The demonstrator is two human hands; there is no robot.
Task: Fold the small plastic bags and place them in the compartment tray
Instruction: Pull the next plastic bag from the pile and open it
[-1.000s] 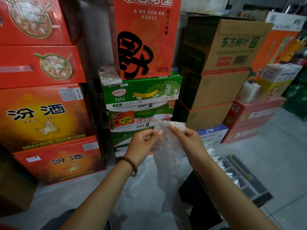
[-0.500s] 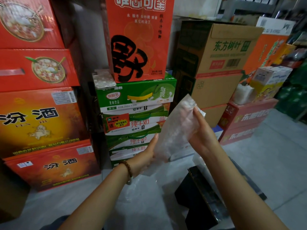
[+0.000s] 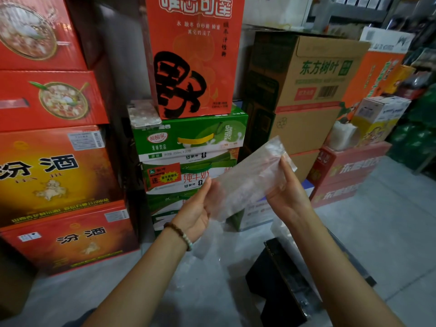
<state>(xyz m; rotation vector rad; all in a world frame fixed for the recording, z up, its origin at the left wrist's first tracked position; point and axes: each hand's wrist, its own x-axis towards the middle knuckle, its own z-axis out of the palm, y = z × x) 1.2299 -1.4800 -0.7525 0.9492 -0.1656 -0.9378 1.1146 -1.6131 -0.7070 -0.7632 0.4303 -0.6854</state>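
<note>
A small clear plastic bag (image 3: pixel 247 182), folded into a narrow strip, is stretched slantwise between my hands at chest height. My left hand (image 3: pixel 195 208) holds its lower left end with the fingers nearly straight along the plastic. At its upper right end my right hand (image 3: pixel 286 187) holds it, index finger straight up along the film. The dark compartment tray (image 3: pixel 285 277) stands on the floor below my right forearm, which hides most of it. A heap of loose clear bags (image 3: pixel 212 260) lies on the floor under my hands.
Stacked cartons wall the far side: red and orange boxes (image 3: pixel 54 175) on the left, green milk cartons (image 3: pixel 188 147) straight ahead, brown cartons (image 3: pixel 306 90) at right. A phone (image 3: pixel 144 113) lies on a green carton. Grey floor (image 3: pixel 389 220) opens to the right.
The bag went from hanging straight down, pinched at its top, to a folded strip held slantwise. My right hand rose to the right; my left dropped to the lower end.
</note>
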